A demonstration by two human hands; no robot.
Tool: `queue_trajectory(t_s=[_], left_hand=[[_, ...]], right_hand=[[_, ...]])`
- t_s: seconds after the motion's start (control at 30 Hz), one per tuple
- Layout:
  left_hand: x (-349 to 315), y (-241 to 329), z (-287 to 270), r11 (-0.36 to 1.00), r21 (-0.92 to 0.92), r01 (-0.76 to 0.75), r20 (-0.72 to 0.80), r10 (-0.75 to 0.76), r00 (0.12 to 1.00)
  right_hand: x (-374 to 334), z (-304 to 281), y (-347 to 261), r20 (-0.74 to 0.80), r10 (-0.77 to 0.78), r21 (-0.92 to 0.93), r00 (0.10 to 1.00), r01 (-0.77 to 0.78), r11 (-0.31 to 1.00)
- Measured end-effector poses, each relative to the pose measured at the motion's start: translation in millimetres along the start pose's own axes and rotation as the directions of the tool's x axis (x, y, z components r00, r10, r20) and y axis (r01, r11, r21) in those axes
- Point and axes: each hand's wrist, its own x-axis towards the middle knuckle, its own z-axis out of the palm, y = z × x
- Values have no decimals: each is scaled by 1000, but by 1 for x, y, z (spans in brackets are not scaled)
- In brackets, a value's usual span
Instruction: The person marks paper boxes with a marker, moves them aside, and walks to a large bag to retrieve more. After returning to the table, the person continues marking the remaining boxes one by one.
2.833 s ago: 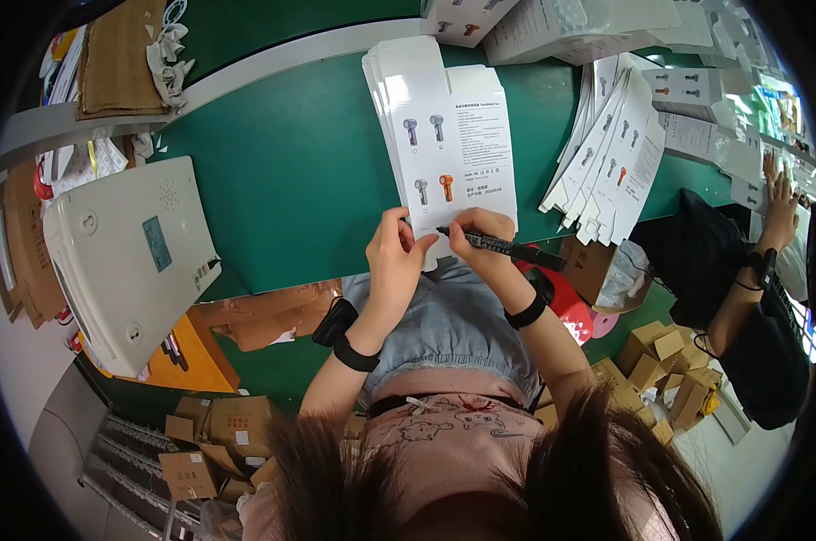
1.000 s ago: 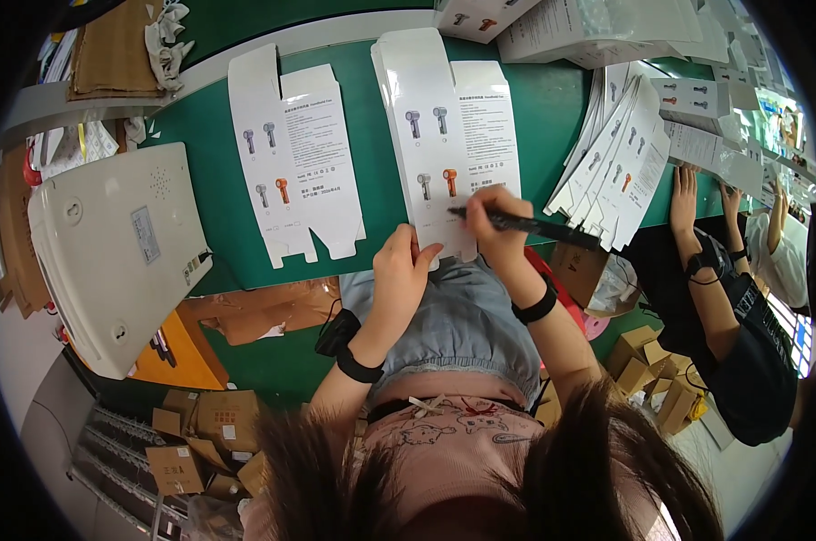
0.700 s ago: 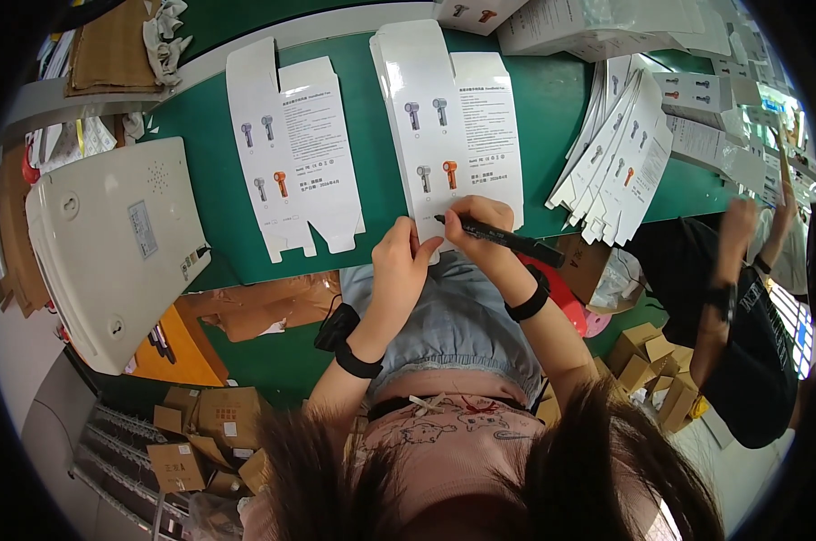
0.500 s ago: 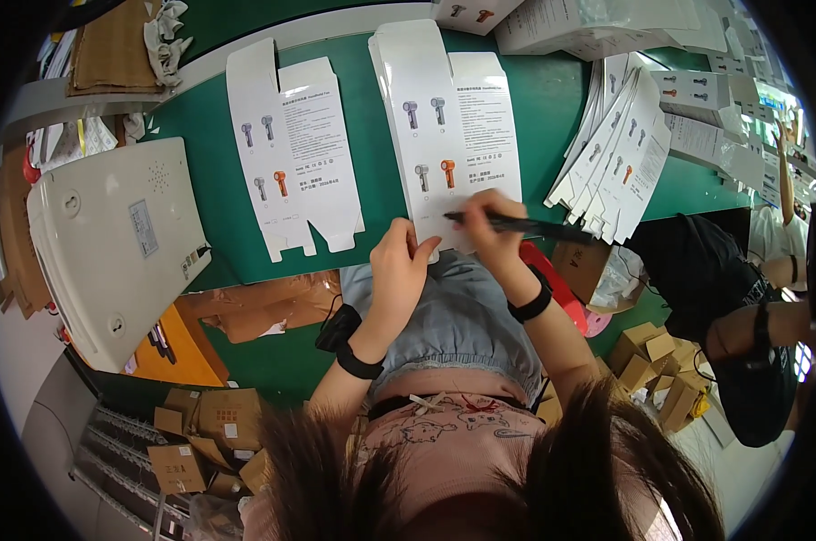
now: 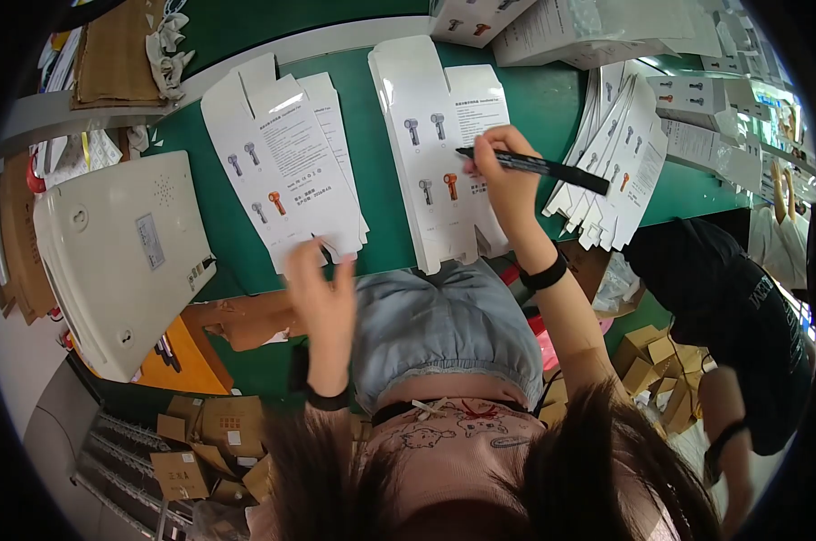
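Observation:
My right hand [image 5: 507, 171] grips a black marker pen [image 5: 557, 169], its tip over the upper part of a stack of flat white cartons [image 5: 440, 212] in front of me. These cartons carry pictures of small handheld fans. My left hand [image 5: 322, 293], somewhat blurred, is at the near edge of another flat carton [image 5: 277, 171] on the left. Its thumb and fingers are apart. That carton lies askew over a second flat carton [image 5: 327, 95], which shows along its right side.
A fanned pile of flat cartons [image 5: 620, 162] lies on the green table [image 5: 363, 59] at right. Beyond it stand made-up boxes [image 5: 687, 95]. A cream-coloured machine [image 5: 124, 243] sits at left. Someone in dark clothes [image 5: 724, 316] is at the right.
A carton has gone from the middle stack onto the left one, and my left hand has moved left with it. My right hand has lifted the marker farther up the stack.

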Motion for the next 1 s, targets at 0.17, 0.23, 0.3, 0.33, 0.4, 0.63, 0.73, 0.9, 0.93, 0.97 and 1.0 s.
queue_trajectory(t_s=[0.17,0.23,0.3,0.33,0.4,0.63,0.73,0.9,0.93,0.97,1.0], left_hand=[[-17,44,47,870,-394,296,382,-137,914],[-21,49,55,833,-406,376,449,-176,876],[-23,50,57,812,-408,417,480,-198,855],[-23,52,58,815,-412,408,476,-190,859],[-22,53,58,821,-419,389,466,-173,868],[-25,49,63,830,-409,380,453,-177,874],[-24,48,64,821,-412,395,454,-191,870],[-21,48,62,818,-412,400,463,-190,866],[-21,48,62,819,-411,401,464,-190,865],[-21,48,62,820,-409,401,466,-190,864],[-21,48,63,820,-415,394,458,-186,869]], right_hand=[[9,13,11,60,6,-91,998,0,996],[9,14,13,51,8,-102,999,-3,995],[8,15,15,50,10,-106,999,-5,994],[8,14,14,44,1,-128,999,5,992],[8,13,14,33,-20,-170,999,25,985],[-5,6,15,-9,-63,-27,998,62,998],[-33,-3,21,55,-115,25,992,114,993],[-62,-5,26,234,-219,-210,947,269,940],[-62,-5,26,233,-217,-208,948,267,941],[-62,-4,26,245,-245,-209,938,298,931],[-61,-4,26,257,-272,-211,927,329,921]])
